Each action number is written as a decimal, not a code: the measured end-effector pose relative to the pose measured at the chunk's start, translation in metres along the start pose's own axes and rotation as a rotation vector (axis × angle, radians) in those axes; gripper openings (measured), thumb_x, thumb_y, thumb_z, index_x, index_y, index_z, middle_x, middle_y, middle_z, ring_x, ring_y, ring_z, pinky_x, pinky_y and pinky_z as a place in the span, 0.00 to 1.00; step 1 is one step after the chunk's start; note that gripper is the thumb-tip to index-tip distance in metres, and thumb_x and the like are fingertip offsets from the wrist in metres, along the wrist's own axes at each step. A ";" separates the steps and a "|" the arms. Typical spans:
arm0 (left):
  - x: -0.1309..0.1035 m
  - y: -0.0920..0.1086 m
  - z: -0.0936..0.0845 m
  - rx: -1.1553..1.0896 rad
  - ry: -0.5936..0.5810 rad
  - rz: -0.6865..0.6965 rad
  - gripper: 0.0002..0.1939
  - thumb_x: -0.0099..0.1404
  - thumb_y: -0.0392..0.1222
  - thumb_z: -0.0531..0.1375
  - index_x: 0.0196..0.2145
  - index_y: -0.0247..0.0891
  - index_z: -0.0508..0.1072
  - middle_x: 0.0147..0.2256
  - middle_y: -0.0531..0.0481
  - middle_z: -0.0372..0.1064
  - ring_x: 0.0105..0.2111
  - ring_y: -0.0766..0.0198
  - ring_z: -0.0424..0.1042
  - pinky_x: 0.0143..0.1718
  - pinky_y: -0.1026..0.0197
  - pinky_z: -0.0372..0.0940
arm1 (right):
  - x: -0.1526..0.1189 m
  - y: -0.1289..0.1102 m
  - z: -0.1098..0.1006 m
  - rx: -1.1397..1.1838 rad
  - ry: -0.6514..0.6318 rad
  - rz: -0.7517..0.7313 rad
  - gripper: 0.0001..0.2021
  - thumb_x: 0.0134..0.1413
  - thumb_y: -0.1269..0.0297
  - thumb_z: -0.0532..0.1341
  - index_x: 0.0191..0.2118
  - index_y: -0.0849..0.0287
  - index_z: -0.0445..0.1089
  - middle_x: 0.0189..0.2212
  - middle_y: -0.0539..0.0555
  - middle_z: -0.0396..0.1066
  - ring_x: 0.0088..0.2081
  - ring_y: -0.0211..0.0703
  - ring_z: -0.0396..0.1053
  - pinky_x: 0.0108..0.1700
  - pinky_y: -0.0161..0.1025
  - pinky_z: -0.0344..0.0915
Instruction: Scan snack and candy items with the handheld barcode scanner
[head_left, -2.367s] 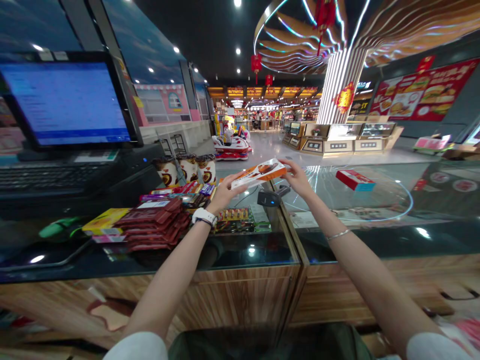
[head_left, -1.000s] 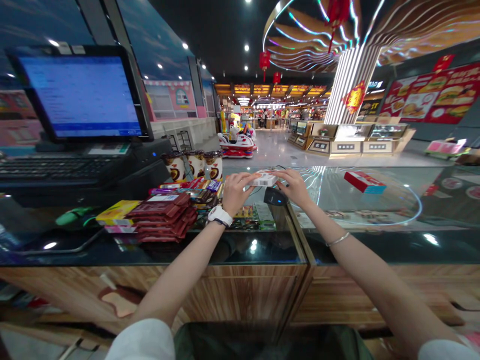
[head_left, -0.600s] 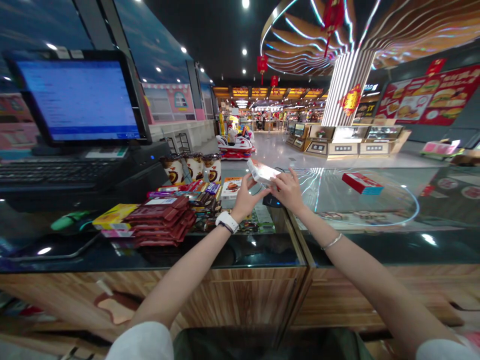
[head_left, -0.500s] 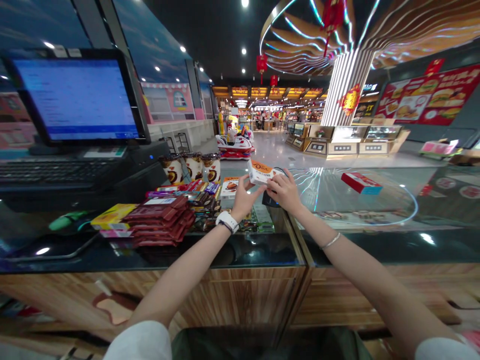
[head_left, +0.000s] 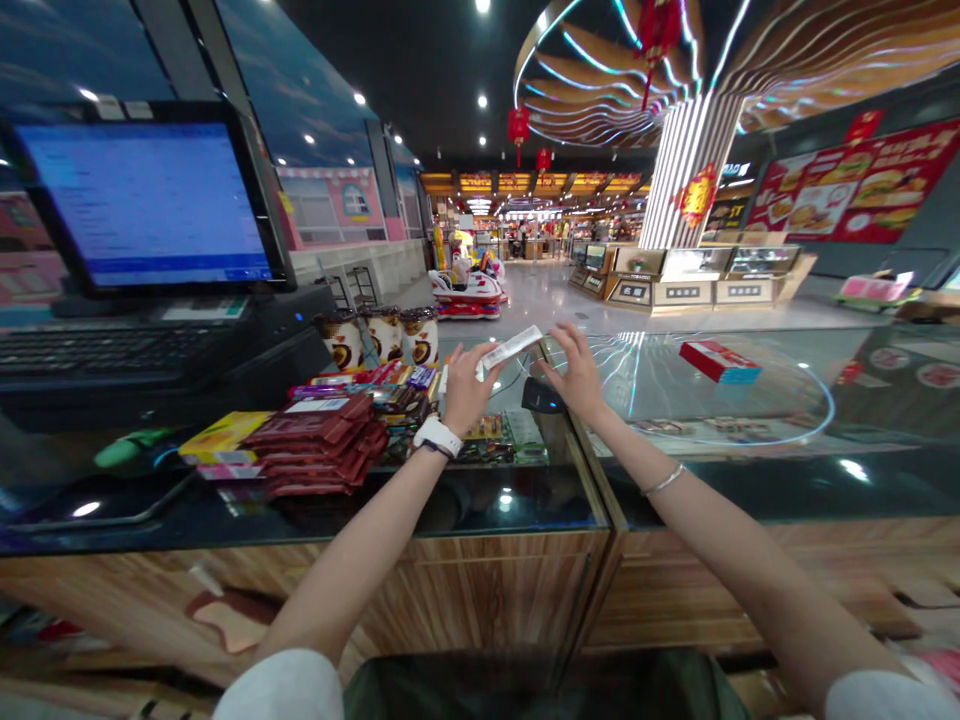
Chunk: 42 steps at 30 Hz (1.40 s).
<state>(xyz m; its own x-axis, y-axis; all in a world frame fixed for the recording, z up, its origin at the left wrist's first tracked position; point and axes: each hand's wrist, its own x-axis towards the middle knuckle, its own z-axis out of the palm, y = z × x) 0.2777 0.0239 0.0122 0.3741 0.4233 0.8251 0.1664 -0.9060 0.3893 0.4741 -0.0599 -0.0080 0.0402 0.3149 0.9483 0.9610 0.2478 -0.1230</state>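
Observation:
My left hand (head_left: 465, 385) and my right hand (head_left: 574, 368) hold a flat white snack box (head_left: 511, 347) between them, above the glass counter (head_left: 525, 500). The box is turned edge-on, its narrow white side with small print facing me. My left fingers grip its left end; my right fingers touch its right end. A black barcode scanner (head_left: 541, 397) sits on the counter just below the box and my right hand. A white watch is on my left wrist, a thin bracelet on my right.
Stacks of dark red chocolate bars (head_left: 315, 445) and a yellow box (head_left: 221, 435) lie left of my hands. Three cups (head_left: 379, 337) stand behind them. A till screen (head_left: 142, 205) and keyboard (head_left: 97, 350) are at far left. A red box (head_left: 718, 361) lies on the right glass.
The box was held face up, lowered over the scanner, tipped to show its orange end, and is now turned edge-on and slightly higher. Both hands stayed on it.

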 end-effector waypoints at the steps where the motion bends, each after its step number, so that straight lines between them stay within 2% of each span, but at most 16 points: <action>1: 0.001 -0.001 -0.003 0.054 -0.028 0.045 0.12 0.67 0.41 0.61 0.48 0.44 0.74 0.47 0.50 0.77 0.47 0.57 0.75 0.67 0.42 0.49 | 0.001 0.002 -0.003 0.024 0.006 0.020 0.25 0.64 0.60 0.58 0.65 0.51 0.59 0.60 0.61 0.65 0.62 0.54 0.63 0.62 0.56 0.64; 3: 0.001 -0.004 -0.006 0.108 -0.077 0.096 0.13 0.67 0.40 0.61 0.50 0.46 0.74 0.48 0.50 0.77 0.46 0.58 0.75 0.68 0.41 0.46 | 0.002 0.006 -0.007 0.064 -0.049 0.022 0.24 0.65 0.61 0.57 0.65 0.49 0.60 0.59 0.59 0.67 0.60 0.52 0.65 0.61 0.54 0.65; 7: 0.000 -0.010 -0.005 0.157 -0.131 0.130 0.13 0.68 0.39 0.60 0.50 0.47 0.75 0.50 0.50 0.77 0.49 0.57 0.75 0.68 0.40 0.46 | 0.001 0.013 -0.005 0.099 -0.187 -0.041 0.16 0.65 0.63 0.57 0.56 0.49 0.71 0.50 0.56 0.76 0.53 0.51 0.72 0.58 0.52 0.66; 10: -0.002 -0.015 -0.004 0.214 -0.113 0.161 0.13 0.67 0.41 0.62 0.50 0.46 0.75 0.50 0.49 0.76 0.52 0.56 0.72 0.67 0.42 0.48 | -0.003 0.018 -0.001 0.068 -0.174 -0.044 0.12 0.64 0.62 0.59 0.51 0.51 0.74 0.45 0.56 0.78 0.49 0.52 0.74 0.58 0.53 0.65; 14: -0.002 -0.021 -0.002 0.270 -0.053 0.151 0.10 0.66 0.41 0.64 0.45 0.44 0.76 0.45 0.48 0.78 0.49 0.55 0.73 0.65 0.44 0.52 | -0.009 0.024 0.003 0.031 -0.142 -0.010 0.11 0.63 0.62 0.59 0.49 0.53 0.74 0.43 0.56 0.79 0.47 0.52 0.74 0.60 0.56 0.63; 19: -0.004 -0.028 0.001 0.337 -0.074 0.166 0.08 0.66 0.41 0.64 0.43 0.43 0.75 0.43 0.49 0.78 0.47 0.56 0.74 0.63 0.46 0.56 | -0.008 0.026 0.002 0.036 -0.233 0.011 0.11 0.60 0.66 0.61 0.47 0.54 0.74 0.43 0.56 0.79 0.47 0.53 0.74 0.59 0.56 0.64; 21: -0.004 -0.031 0.001 0.354 -0.064 0.180 0.07 0.66 0.41 0.64 0.42 0.43 0.75 0.43 0.49 0.78 0.46 0.57 0.74 0.62 0.47 0.57 | -0.004 0.029 -0.002 0.075 -0.305 0.014 0.14 0.58 0.68 0.61 0.50 0.54 0.73 0.45 0.56 0.78 0.49 0.53 0.74 0.57 0.54 0.66; 25: -0.004 -0.033 -0.001 0.368 -0.064 0.213 0.06 0.66 0.40 0.63 0.42 0.43 0.75 0.42 0.49 0.78 0.46 0.56 0.74 0.60 0.47 0.59 | 0.003 0.051 -0.019 0.187 -0.467 0.047 0.32 0.49 0.77 0.57 0.62 0.52 0.63 0.54 0.54 0.74 0.52 0.50 0.73 0.57 0.53 0.67; 28: -0.003 -0.034 -0.002 0.381 -0.063 0.216 0.06 0.67 0.39 0.62 0.42 0.43 0.75 0.42 0.50 0.78 0.46 0.56 0.73 0.60 0.46 0.59 | -0.005 0.076 -0.029 0.194 -0.614 0.070 0.38 0.41 0.82 0.54 0.62 0.53 0.65 0.59 0.55 0.70 0.58 0.51 0.70 0.60 0.54 0.66; 31: -0.002 -0.035 -0.001 0.394 -0.053 0.212 0.06 0.67 0.40 0.62 0.43 0.43 0.75 0.42 0.49 0.78 0.46 0.56 0.73 0.60 0.46 0.59 | -0.019 0.093 -0.029 0.209 -0.769 0.086 0.44 0.36 0.82 0.54 0.65 0.56 0.61 0.62 0.58 0.67 0.62 0.54 0.65 0.63 0.55 0.62; 33: -0.002 -0.037 0.000 0.398 -0.056 0.216 0.07 0.67 0.41 0.63 0.43 0.42 0.75 0.43 0.48 0.78 0.46 0.55 0.73 0.60 0.46 0.59 | -0.027 0.097 -0.024 0.243 -0.838 0.089 0.46 0.36 0.81 0.56 0.68 0.56 0.57 0.64 0.60 0.64 0.63 0.54 0.64 0.63 0.54 0.62; 36: -0.003 -0.039 0.000 0.400 -0.066 0.218 0.09 0.66 0.42 0.63 0.44 0.43 0.75 0.43 0.48 0.77 0.47 0.55 0.72 0.61 0.46 0.59 | -0.032 0.093 -0.014 0.262 -0.876 0.083 0.43 0.40 0.79 0.59 0.67 0.57 0.57 0.62 0.61 0.66 0.61 0.54 0.67 0.62 0.54 0.62; 42: -0.003 -0.042 -0.001 0.405 -0.064 0.228 0.09 0.66 0.42 0.63 0.45 0.43 0.75 0.43 0.48 0.77 0.47 0.55 0.72 0.60 0.45 0.59 | -0.030 0.085 -0.010 0.204 -0.879 0.032 0.28 0.47 0.78 0.61 0.57 0.59 0.69 0.53 0.61 0.74 0.54 0.53 0.72 0.58 0.53 0.66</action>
<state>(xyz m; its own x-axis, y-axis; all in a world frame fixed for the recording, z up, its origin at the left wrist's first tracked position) 0.2685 0.0601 -0.0063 0.4958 0.2233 0.8392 0.4115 -0.9114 -0.0006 0.5575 -0.0572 -0.0445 -0.2379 0.8904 0.3880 0.8924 0.3581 -0.2746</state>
